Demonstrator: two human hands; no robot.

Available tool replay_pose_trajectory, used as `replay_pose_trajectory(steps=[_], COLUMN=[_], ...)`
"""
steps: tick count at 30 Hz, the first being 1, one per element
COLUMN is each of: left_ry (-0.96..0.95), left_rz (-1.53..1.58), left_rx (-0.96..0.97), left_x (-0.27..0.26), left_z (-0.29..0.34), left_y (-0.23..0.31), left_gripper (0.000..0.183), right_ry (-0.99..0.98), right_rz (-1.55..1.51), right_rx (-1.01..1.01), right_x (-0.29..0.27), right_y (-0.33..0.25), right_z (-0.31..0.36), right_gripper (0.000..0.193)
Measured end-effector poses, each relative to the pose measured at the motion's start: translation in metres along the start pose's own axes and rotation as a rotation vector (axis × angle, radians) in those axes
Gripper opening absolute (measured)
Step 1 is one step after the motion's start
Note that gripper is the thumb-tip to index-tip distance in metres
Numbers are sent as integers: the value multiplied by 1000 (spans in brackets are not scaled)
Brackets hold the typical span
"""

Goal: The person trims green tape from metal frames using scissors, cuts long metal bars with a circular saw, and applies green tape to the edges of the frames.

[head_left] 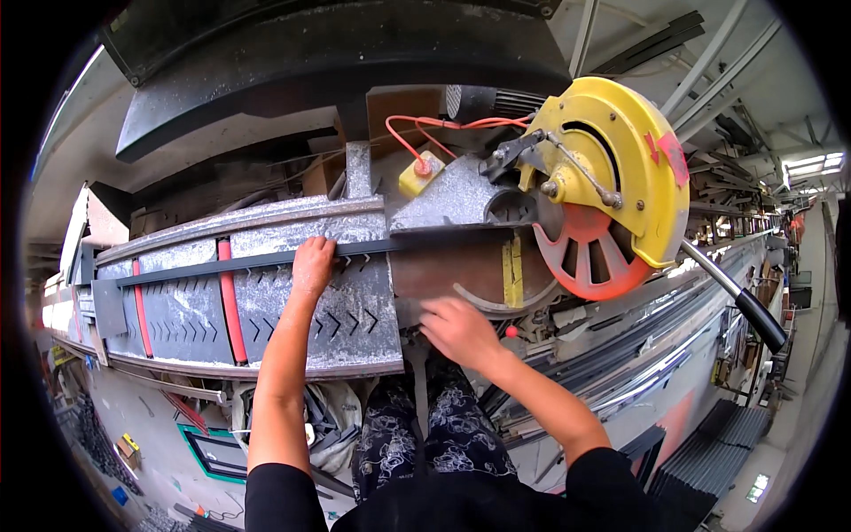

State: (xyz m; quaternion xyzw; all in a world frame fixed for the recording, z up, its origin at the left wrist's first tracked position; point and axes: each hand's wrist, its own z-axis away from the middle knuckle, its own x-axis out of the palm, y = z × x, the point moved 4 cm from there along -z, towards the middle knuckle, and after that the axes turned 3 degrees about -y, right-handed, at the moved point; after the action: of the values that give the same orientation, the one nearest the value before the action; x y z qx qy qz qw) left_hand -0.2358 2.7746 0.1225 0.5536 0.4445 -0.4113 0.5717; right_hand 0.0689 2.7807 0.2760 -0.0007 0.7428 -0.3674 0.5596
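Note:
A long dark grey metal profile (pixel 253 262) lies along the worktable, its right part running toward the cut-off saw (pixel 625 168). My left hand (pixel 313 266) is closed over the profile, fingers over its far side. My right hand (pixel 456 328) hangs near the front edge of the saw's base, beside the round turntable (pixel 443 270). It is smeared by motion, so its grip is unclear; it appears apart from the profile. The saw has a yellow guard, a red slotted lower cover (pixel 592 257) and a black-gripped handle (pixel 758 319) at the right.
Two red rollers (pixel 232 306) cross the dusty worktable (pixel 355 341). Behind the saw are a yellow box (pixel 420 175) with an orange cable and a dark motor (pixel 496 102). Long metal profiles (pixel 612 355) are stacked at the right. A bag of offcuts (pixel 337 426) stands below the table.

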Motion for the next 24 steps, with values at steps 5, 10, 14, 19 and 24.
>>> replay_pose_trajectory(steps=[5, 10, 14, 19, 24], left_ry=[-29, 53, 36, -96, -131], left_rz=[-39, -30, 51, 5, 5], left_rx=[-31, -51, 63, 31, -20], left_x=[1, 9, 3, 30, 30], left_z=[9, -21, -27, -45, -50], left_y=[-8, 46, 73, 84, 96], left_gripper=[30, 48, 48, 32, 27], right_ry=[156, 458, 342, -6, 31], right_rz=[386, 1083, 1083, 41, 2], right_rx=[-39, 11, 398, 969, 951], right_x=[-180, -385, -419, -411, -414], right_y=[-39, -108, -68, -32, -34], right_z=[33, 61, 42, 49, 58], right_gripper=[14, 22, 24, 28, 27])
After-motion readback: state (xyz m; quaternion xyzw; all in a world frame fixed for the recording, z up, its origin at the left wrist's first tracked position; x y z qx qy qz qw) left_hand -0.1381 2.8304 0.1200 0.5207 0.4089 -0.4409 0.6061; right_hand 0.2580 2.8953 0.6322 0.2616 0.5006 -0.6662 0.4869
